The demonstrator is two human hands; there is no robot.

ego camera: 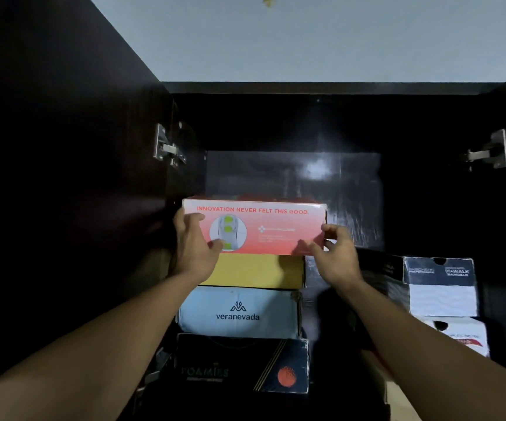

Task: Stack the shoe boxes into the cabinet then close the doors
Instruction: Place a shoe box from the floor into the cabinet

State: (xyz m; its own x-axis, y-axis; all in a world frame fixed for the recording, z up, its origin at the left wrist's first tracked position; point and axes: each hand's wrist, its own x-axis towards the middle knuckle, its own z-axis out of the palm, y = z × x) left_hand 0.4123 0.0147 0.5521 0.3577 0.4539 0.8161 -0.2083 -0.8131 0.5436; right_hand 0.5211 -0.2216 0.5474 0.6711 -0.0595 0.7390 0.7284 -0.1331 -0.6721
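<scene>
Both hands, left (195,247) and right (338,253), clamp pink box (260,227) ends at frame centre; square it over yellow box (254,271); push level.

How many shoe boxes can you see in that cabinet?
6. Left stack, top down: pink box held by both hands, yellow box, blue veranevada box, black Foamies box. Right: Skechers box atop a white box. Others may be hidden.

Pink box (254,227): "INNOVATION NEVER FELT THIS GOOD."; blue box (239,312): "veranevada"; black box (242,364): "FOAMIES".
</scene>
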